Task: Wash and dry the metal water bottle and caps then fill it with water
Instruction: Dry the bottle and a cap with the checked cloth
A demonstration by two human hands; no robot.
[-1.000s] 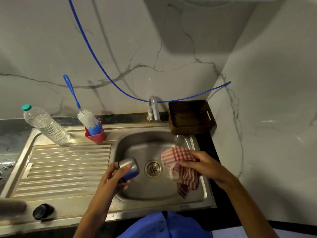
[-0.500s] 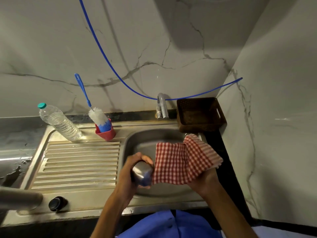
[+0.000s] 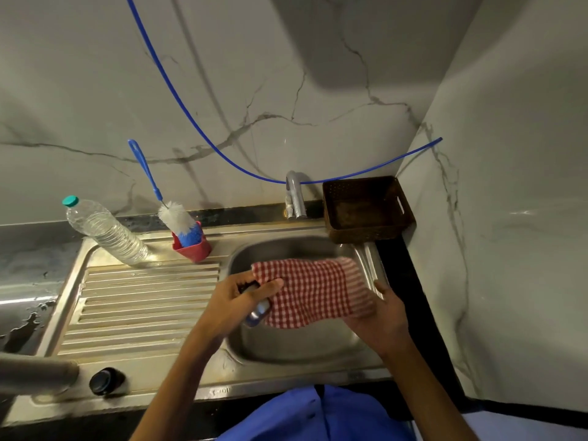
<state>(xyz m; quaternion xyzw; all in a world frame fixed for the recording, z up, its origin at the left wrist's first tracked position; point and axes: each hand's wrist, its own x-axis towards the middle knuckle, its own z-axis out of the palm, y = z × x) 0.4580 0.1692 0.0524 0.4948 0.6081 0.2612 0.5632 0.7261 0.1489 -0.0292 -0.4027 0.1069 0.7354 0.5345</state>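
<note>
Over the sink basin point(image 3: 296, 348), my left hand point(image 3: 235, 307) grips a small metal cap point(image 3: 258, 311), mostly hidden by the fingers, and pinches one corner of a red-and-white checked cloth point(image 3: 313, 291). My right hand point(image 3: 383, 316) holds the cloth's other end from below, so the cloth is stretched flat between both hands. The metal water bottle point(image 3: 35, 374) lies on its side at the left front edge, blurred. A small black cap point(image 3: 103, 381) sits on the sink rim beside it.
A clear plastic water bottle point(image 3: 106, 232) with a teal lid and a red cup point(image 3: 192, 248) holding a blue-handled bottle brush point(image 3: 173, 214) stand behind the ribbed drainboard point(image 3: 143, 307). The tap point(image 3: 295, 198) and a brown basket point(image 3: 366, 210) are behind the basin. A blue tube point(image 3: 203, 135) hangs across the wall.
The cloth was bunched in my right hand; now it is spread out between both hands. My left hand has turned the cap and taken hold of the cloth's corner.
</note>
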